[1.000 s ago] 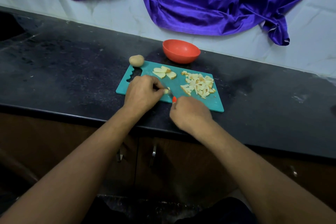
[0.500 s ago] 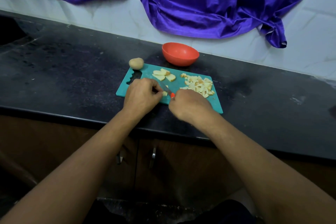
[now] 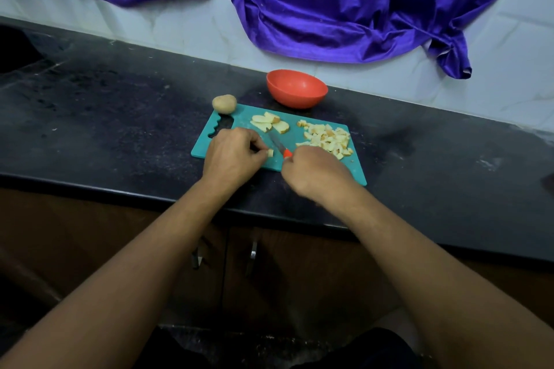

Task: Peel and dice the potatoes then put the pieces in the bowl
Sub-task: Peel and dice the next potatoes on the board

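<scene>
On the teal cutting board (image 3: 358,172) my left hand (image 3: 232,154) pinches a small potato piece (image 3: 270,153) against the board. My right hand (image 3: 314,171) grips a knife (image 3: 278,145) by its orange handle, blade pointing up and left just right of that piece. A few potato slices (image 3: 269,123) lie at the board's far middle, and a pile of diced potato (image 3: 328,136) sits at its right. A whole unpeeled potato (image 3: 224,103) rests at the board's far left corner. The orange bowl (image 3: 296,91) stands behind the board and looks empty.
The board lies near the front edge of a dark stone counter (image 3: 105,117). A purple cloth (image 3: 314,0) hangs over the white tiled wall behind. Brown cabinet doors (image 3: 269,278) with metal handles are below the counter.
The view shifted slightly. My right hand drew the knife back a little toward the board's near side, and my left hand keeps its hold on the small potato piece.
</scene>
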### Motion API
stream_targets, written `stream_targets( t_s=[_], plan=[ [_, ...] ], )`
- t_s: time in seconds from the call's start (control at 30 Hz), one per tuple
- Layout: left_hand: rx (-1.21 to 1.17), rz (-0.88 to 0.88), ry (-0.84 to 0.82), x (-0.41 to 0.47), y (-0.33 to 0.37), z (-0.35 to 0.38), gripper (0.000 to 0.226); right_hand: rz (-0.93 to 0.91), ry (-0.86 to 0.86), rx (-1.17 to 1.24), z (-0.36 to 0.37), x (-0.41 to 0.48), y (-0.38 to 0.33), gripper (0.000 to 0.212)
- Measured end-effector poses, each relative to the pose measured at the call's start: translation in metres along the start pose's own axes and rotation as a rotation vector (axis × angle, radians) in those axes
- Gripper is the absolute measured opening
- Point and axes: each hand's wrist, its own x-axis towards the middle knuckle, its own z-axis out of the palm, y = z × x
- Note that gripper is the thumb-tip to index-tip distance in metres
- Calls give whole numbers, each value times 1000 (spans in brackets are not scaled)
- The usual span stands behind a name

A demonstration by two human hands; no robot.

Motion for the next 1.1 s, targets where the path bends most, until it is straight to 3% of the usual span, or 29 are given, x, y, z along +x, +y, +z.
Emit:
stream_targets(
  t_s=[0.37, 0.6, 0.73, 1.1],
  plan=[
    [-14, 11, 6, -4, 3, -2, 5, -26, 60, -179, 35, -8, -10, 32],
    [-6, 13, 7, -4, 2, -3, 6, -15, -24, -4, 10, -1, -3, 29],
    [-12, 6, 13, -3, 1, -3, 8, -44, 21, -54, -4, 2, -9, 22],
    [-1, 16, 20, -1, 0, -1, 7, -28, -57, -36, -2, 3, -14, 18]
  ],
)
